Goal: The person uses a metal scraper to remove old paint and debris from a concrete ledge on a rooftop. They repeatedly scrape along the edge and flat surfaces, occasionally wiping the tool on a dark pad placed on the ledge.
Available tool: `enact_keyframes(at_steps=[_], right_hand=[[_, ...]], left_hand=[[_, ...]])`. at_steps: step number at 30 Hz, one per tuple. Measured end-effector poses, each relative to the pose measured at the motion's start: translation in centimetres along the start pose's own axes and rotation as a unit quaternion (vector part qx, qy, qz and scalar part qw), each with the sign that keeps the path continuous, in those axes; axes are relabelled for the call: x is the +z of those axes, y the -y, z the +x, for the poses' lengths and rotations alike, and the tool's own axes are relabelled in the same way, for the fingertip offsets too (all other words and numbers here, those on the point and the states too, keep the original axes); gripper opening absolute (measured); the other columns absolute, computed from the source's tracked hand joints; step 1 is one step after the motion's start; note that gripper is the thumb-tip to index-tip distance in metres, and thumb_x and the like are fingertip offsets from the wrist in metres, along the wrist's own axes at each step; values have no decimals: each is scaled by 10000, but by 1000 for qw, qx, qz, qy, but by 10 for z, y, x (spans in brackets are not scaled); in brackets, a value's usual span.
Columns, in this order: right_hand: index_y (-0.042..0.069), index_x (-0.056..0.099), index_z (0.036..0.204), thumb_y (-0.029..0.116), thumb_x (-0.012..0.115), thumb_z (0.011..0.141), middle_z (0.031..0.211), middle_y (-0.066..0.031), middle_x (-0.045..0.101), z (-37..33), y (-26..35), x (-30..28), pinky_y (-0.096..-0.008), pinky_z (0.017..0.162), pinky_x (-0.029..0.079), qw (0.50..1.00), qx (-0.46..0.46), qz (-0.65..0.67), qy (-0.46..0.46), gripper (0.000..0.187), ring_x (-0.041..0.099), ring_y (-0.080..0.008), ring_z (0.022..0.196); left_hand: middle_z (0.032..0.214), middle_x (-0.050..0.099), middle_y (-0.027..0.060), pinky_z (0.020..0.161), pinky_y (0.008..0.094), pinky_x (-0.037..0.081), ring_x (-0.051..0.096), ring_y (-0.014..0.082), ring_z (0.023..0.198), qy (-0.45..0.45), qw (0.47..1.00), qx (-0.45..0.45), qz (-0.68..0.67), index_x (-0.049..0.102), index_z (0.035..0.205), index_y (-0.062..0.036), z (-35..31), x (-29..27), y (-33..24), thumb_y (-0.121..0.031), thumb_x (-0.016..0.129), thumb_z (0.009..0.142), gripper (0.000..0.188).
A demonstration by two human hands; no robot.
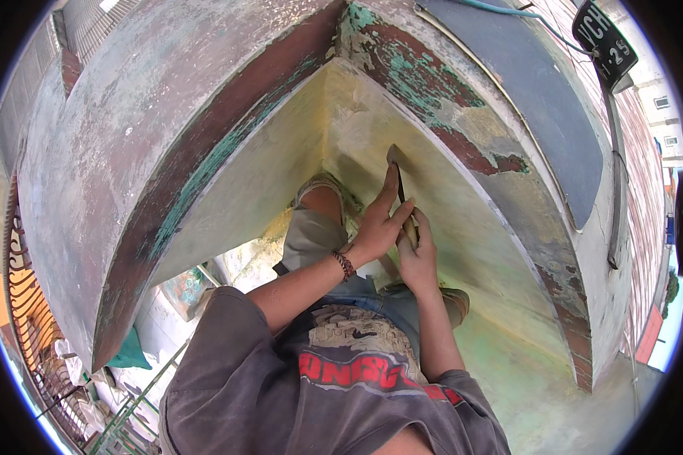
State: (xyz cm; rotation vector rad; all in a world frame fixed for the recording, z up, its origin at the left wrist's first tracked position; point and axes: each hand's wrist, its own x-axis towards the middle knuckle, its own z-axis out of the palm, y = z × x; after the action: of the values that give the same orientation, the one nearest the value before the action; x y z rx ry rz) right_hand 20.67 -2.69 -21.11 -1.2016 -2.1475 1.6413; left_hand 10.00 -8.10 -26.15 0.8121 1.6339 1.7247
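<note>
A slim trowel (410, 230) with a pale handle and a small rounded blade slants up against the yellowish wall panel (432, 182) on the right. Its blade tip touches or nearly touches that surface. My right hand (420, 262) is closed around the handle. My left hand (373, 235), with a beaded bracelet at the wrist, holds the tool farther up, its index finger stretched along the shank toward the blade and its thumb near the handle. The hidden undersides of both hands do not show. Smooth, darker patches mark the panel around the blade.
Two panels meet in a corner ahead, under a curved ledge (228, 167) with peeling brown and green paint. My bent knee (322, 201) is close to that corner. A dark plaque (604, 45) hangs upper right. Orange ironwork (34, 311) and green metal rails (133, 406) show lower left.
</note>
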Motion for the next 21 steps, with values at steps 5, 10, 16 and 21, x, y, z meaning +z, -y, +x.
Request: enact_keyframes(at_steps=[5, 10, 16, 21], right_hand=[[-1, 425, 1473, 132, 559, 953, 1294, -243, 635, 14, -42, 28, -370, 977, 493, 987, -110, -104, -61, 554, 656, -327, 1149], [-2, 496, 1438, 141, 616, 927, 1298, -223, 642, 6, -39, -7, -340, 1015, 451, 999, 25, -32, -25, 545, 626, -257, 1165], [12, 560, 1393, 193, 688, 887, 1286, -195, 651, -23, -100, -49, -328, 1016, 446, 991, 109, -79, -26, 552, 616, -234, 1163], [2, 571, 1377, 227, 704, 882, 1275, -178, 655, -71, -137, -51, -332, 1029, 438, 982, 170, -75, -20, 559, 609, -241, 1189]], left_hand=[[1644, 176, 234, 1197, 370, 256, 237, 342, 1510, -27, 998, 22, 51, 124, 1592, -9, 16, -10, 16, -210, 561, 1004, 760], [1654, 160, 218, 1206, 373, 236, 211, 327, 1521, 18, 998, 9, 59, 96, 1596, -12, 3, -5, 24, -227, 566, 1005, 786], [1675, -22, 199, 1237, 388, 148, 50, 311, 1551, -26, 999, -40, 16, -7, 1585, 19, 26, 0, 29, -249, 602, 983, 898], [1670, -122, 186, 1243, 398, 126, 2, 308, 1554, -25, 999, -30, -23, -42, 1584, 10, 34, 21, 17, -252, 637, 952, 964]])
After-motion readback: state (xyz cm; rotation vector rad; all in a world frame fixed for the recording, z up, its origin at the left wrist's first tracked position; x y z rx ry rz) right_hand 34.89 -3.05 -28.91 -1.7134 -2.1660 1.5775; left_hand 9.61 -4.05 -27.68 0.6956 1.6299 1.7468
